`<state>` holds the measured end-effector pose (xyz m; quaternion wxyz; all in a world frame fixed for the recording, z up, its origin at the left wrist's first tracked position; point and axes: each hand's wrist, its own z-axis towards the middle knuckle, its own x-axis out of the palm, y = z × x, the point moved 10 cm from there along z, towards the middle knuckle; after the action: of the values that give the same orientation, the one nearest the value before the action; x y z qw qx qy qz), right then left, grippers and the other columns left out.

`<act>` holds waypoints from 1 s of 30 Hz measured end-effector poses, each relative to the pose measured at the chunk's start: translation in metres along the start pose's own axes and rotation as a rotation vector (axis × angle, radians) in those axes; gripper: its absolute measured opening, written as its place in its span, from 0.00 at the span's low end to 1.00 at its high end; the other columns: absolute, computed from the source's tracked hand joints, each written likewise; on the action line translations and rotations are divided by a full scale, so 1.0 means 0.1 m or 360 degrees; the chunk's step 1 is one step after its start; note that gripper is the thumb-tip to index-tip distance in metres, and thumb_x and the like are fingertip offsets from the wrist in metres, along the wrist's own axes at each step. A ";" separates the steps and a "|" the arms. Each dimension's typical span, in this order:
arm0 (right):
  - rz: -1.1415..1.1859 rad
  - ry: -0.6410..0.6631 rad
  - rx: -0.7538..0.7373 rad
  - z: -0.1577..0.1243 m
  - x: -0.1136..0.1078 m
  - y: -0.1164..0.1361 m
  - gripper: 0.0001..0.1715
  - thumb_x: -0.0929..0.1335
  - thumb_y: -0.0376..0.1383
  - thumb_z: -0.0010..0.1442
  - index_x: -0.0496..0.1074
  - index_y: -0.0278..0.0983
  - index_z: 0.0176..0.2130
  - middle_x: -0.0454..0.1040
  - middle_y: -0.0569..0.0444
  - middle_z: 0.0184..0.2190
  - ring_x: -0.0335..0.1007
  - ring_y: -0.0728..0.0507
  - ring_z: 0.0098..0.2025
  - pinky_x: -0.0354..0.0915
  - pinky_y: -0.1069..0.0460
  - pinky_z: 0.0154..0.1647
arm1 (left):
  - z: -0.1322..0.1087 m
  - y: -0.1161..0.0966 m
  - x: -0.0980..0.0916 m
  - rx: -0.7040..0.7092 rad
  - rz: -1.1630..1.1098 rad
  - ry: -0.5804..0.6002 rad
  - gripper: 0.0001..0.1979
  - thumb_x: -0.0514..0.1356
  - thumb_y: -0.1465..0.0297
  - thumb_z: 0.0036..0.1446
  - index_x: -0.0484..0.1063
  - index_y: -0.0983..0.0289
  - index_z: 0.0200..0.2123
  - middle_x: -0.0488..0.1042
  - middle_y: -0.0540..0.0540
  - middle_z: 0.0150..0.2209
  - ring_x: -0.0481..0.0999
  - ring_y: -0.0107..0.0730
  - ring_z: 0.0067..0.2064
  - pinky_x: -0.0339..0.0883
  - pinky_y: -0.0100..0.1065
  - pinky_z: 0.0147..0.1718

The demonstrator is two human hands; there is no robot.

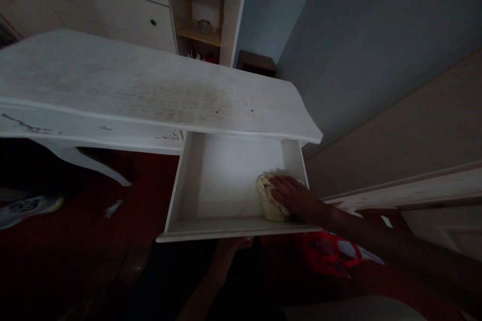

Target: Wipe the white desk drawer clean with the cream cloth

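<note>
A white drawer (237,234) is pulled out from the white table (135,85). Inside it, at the front right corner, my right hand (291,194) is closed over a crumpled beige cloth (273,209), which touches the drawer's floor. My left hand (237,244) is below the drawer's front panel, close to its lower edge; its fingers are partly hidden and dim, so whether they hold anything does not show. Dark smudges mark the tabletop.
Behind the table stand a white cabinet (124,7) and an open shelf (199,35). A grey wall (376,35) rises at the right. On the dark red floor lie a red bag (327,256) at the right and a plastic package (28,210) at the left.
</note>
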<state>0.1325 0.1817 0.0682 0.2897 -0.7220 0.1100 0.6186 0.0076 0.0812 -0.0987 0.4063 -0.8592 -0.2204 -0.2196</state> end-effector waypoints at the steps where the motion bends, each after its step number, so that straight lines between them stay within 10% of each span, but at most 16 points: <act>1: -0.0046 -0.0054 0.0006 -0.01 0.00 0.01 0.13 0.65 0.26 0.62 0.72 0.36 0.46 0.69 0.41 0.60 0.67 0.37 0.59 0.61 0.39 0.59 | 0.00 0.00 0.00 -0.0003 0.0001 -0.0005 0.22 0.76 0.58 0.32 0.82 0.67 0.30 0.83 0.59 0.31 0.82 0.47 0.36 0.77 0.46 0.42; 14: -0.0234 -0.0041 0.0125 0.04 -0.01 -0.12 0.17 0.66 0.25 0.60 0.71 0.34 0.49 0.71 0.39 0.57 0.66 0.33 0.57 0.61 0.40 0.55 | -0.09 -0.15 0.07 0.0074 0.0104 0.0001 0.20 0.73 0.58 0.38 0.82 0.67 0.31 0.83 0.58 0.32 0.81 0.45 0.38 0.77 0.44 0.42; 30: 0.0176 0.0218 0.0845 0.67 0.08 -1.18 0.38 0.72 0.27 0.52 0.61 0.33 0.61 0.66 0.36 0.61 0.66 0.31 0.58 0.66 0.42 0.54 | 0.05 0.01 -0.05 0.0035 -0.0031 -0.0090 0.21 0.76 0.61 0.29 0.81 0.68 0.28 0.81 0.59 0.28 0.81 0.44 0.33 0.77 0.43 0.36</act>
<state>0.1398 0.3156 0.0896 0.4264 -0.6540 0.3267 0.5328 0.0057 0.0837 -0.1051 0.4071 -0.8584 -0.2424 -0.1967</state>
